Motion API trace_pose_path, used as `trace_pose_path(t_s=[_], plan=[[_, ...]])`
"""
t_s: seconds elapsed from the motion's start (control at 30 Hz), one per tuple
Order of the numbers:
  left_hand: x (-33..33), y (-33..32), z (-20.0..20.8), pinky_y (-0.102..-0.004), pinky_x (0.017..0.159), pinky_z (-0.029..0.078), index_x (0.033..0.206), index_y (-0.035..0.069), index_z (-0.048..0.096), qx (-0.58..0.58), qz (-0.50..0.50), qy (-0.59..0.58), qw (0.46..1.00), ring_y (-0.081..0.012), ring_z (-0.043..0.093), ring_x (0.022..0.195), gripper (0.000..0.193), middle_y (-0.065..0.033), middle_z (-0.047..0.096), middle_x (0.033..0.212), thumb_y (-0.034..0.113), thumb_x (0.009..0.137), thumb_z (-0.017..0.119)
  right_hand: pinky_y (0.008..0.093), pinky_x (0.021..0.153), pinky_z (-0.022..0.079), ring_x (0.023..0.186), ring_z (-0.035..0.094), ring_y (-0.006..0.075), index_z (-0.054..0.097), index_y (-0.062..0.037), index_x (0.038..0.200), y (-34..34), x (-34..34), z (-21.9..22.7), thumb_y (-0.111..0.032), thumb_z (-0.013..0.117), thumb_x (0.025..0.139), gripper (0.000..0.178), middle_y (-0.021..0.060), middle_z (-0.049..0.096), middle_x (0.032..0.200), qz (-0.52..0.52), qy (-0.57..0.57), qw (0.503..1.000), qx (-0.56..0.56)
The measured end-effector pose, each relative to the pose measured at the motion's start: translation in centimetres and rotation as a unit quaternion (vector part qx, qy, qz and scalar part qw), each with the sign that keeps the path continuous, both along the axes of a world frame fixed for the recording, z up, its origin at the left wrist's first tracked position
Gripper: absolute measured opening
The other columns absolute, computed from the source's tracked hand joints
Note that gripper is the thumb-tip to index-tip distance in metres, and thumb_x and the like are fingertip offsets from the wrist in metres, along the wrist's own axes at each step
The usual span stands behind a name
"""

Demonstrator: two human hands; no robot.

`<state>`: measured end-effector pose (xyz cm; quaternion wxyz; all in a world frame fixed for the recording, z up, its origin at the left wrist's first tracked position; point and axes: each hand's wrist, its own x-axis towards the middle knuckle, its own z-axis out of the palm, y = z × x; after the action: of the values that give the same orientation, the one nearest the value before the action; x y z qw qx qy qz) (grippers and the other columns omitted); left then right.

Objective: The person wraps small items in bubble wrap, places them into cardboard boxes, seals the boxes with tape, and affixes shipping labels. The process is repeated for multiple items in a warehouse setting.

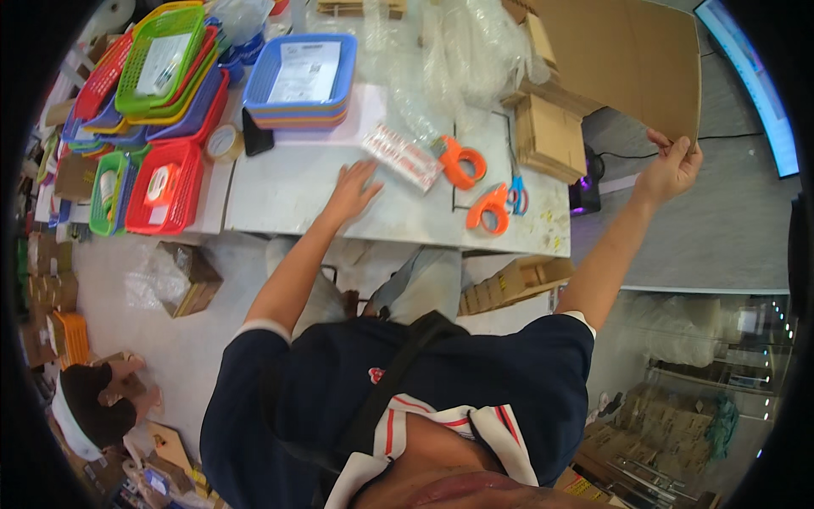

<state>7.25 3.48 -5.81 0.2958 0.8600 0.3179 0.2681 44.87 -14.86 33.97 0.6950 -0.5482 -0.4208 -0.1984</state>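
My left hand [352, 195] lies on the white table [288, 199] with its fingers spread, holding nothing. Just past its fingertips is a flat white packet [403, 158] with red print. At the far right, my right hand [671, 172] is raised, its fingers closed on the lower corner of a large brown cardboard sheet [644, 59]. Two orange tape dispensers [489, 210] rest to the right of the packet. Beside them lies a pair of scissors [517, 195] with blue handles.
Stacked blue baskets [254, 81] holding a paper stand at the back left, near a phone [257, 134] and a tape roll [225, 143]. More coloured baskets [161, 110] crowd the left. Bubble wrap [466, 51] and folded cartons [547, 140] fill the back right. A screen [755, 85] edges the right.
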Motion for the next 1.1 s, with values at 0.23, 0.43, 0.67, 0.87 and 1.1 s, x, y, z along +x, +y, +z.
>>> trace_pose_path(t_s=[0.23,0.43,0.67,0.87,1.1], plan=[[-4.2,3.7,5.3,-0.0396,0.104,0.043,0.138,0.005,0.059,-0.33,0.094,-0.364,0.866,-0.0253,0.065,0.114,0.051,-0.0129,0.068,0.128,0.044,0.109,0.043,0.0439,0.08,0.06,0.081,0.072,0.0265,0.055,-0.0063,0.112,-4.1,-10.6,-15.0,-0.019,0.061,0.103,0.017,0.0115,0.07,0.102,0.348,0.251,0.903,0.027],[-9.1,-1.2,8.1,-0.0347,0.102,0.041,0.133,0.002,0.062,-0.222,0.233,-0.407,0.855,-0.0184,0.06,0.115,0.053,-0.0119,0.068,0.123,0.044,0.11,0.037,0.0296,0.086,0.047,0.098,0.065,0.0168,0.072,-0.0093,0.11,-3.5,-19.7,-32.8,-0.005,0.075,0.085,0.026,0.0047,0.072,0.112,0.274,0.14,0.852,-0.424],[-9.8,-2.8,9.7,-0.0323,0.097,0.044,0.121,-0.001,0.063,-0.137,0.24,-0.369,0.887,-0.0177,0.06,0.105,0.036,-0.0093,0.068,0.104,0.027,0.099,0.066,0.0328,0.09,0.043,0.101,0.061,0.0165,0.073,-0.0097,0.115,-1.3,-22.7,-26.7,-0.02,0.078,0.085,0.032,0.0044,0.074,0.105,0.306,0.065,0.897,-0.311],[-7.5,-2.6,9.4,-0.034,0.097,0.044,0.13,0.0,0.055,-0.141,0.2,-0.35,0.904,-0.0191,0.059,0.103,0.05,-0.0101,0.066,0.106,0.023,0.091,0.076,0.0347,0.084,0.048,0.094,0.064,0.0195,0.074,-0.0044,0.108,-0.5,-21.7,-26.3,-0.03,0.08,0.084,0.036,0.0096,0.073,0.107,0.268,0.089,0.871,-0.402],[-7.9,-2.1,7.6,-0.0363,0.103,0.042,0.149,0.0,0.036,-0.14,0.135,-0.368,0.909,-0.0209,0.055,0.111,0.078,-0.0125,0.06,0.117,0.026,0.089,0.08,0.0453,0.072,0.054,0.081,0.07,0.0376,0.075,-0.0015,0.1,0.1,-21.0,-22.6,-0.042,0.068,0.094,0.041,0.0218,0.071,0.084,0.214,-0.083,0.821,-0.523]])
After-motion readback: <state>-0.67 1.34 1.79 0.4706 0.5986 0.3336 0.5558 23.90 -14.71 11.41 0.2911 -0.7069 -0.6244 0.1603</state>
